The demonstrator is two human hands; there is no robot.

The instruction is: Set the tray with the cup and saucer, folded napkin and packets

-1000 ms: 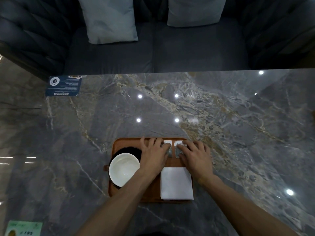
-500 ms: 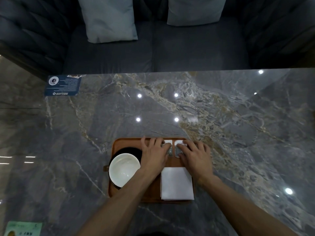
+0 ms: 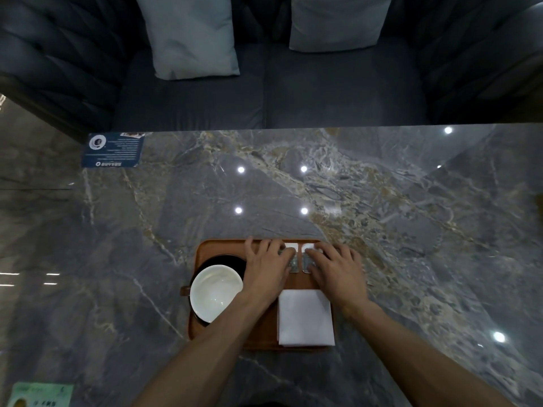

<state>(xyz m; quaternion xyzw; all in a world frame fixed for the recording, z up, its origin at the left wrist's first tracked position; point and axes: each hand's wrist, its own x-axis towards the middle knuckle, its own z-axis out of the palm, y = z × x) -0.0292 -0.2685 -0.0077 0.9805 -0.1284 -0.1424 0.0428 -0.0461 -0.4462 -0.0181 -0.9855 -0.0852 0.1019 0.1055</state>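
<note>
Resting flat on the far half of the wooden tray (image 3: 223, 249), both hands sit side by side with fingers spread and fairly straight. The left hand (image 3: 269, 267) lies palm down with its fingertips (image 3: 286, 253) over the left packet (image 3: 292, 259), and its grip looks apart, pressing rather than pinching. The right hand (image 3: 338, 270) mirrors it, fingers laid across the right packet (image 3: 305, 261), its grip also apart and flat on the wrapper. The two packets lie upright next to each other in the narrow gap between the hands, just beside one another, their pale tops showing beyond the fingertips near the tray's far rim; whether they touch each other cannot be told.

Just to the left of the left hand stands the white cup (image 3: 216, 292), open mouth up, on a dark saucer (image 3: 226, 259) whose rim shows beyond it; a small brown handle pokes out at the cup's left side. The left wrist and forearm pass close beside the cup's right edge. Nearer the person than the right hand, and touching under its heel, lies the folded napkin (image 3: 305, 318), a white square flat on the tray's near right corner.

Everything rests on a glossy grey marble table (image 3: 411, 230) dotted with light reflections. Well beyond the left hand a blue card (image 3: 113, 149) sits at the table's far left corner, and a green paper (image 3: 39, 395) shows at the near left. Past the table, a dark sofa (image 3: 264, 98) carries two pale cushions (image 3: 188, 33).
</note>
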